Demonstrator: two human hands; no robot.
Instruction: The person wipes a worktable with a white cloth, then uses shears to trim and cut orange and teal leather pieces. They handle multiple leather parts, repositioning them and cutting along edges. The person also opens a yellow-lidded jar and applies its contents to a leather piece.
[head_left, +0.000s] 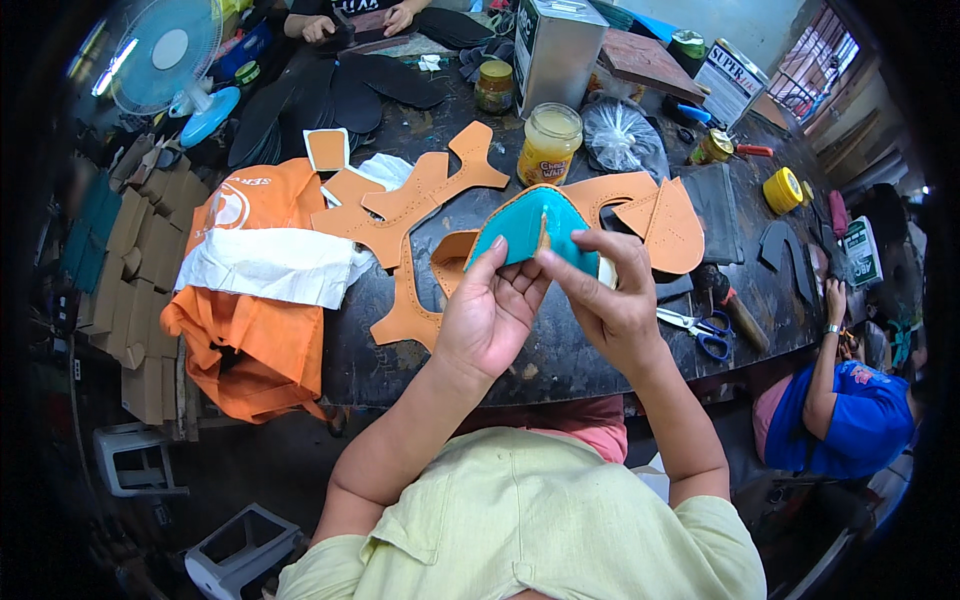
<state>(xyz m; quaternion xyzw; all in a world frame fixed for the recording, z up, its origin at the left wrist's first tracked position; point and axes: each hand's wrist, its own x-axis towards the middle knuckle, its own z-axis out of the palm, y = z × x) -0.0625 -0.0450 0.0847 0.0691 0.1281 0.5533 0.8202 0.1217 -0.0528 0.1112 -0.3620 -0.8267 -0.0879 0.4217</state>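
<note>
Both hands hold one teal leather piece (530,225) up over the near part of the dark worktable (560,360); the left hand (487,315) has the thumb on the teal face and the other fingers curled behind it, so those fingers are partly hidden; the right hand (610,300) pinches the piece's lower edge, thumb and forefinger close together; a thin tan rim shows along the top of the piece, but its back side cannot be seen; under and behind the hands lie orange leather cut-outs (410,205), partly covered by the hands, approx. in the table's middle; scissors (700,330) w/ blue handles lie just right of the right hand; a glass jar (548,143) w/ yellow paste stands behind the piece; an orange cloth bag (255,340) w/ white paper on it hangs over the table's left edge; at right a second person in a blue shirt (850,415) is cut off by the dark rim.
</note>
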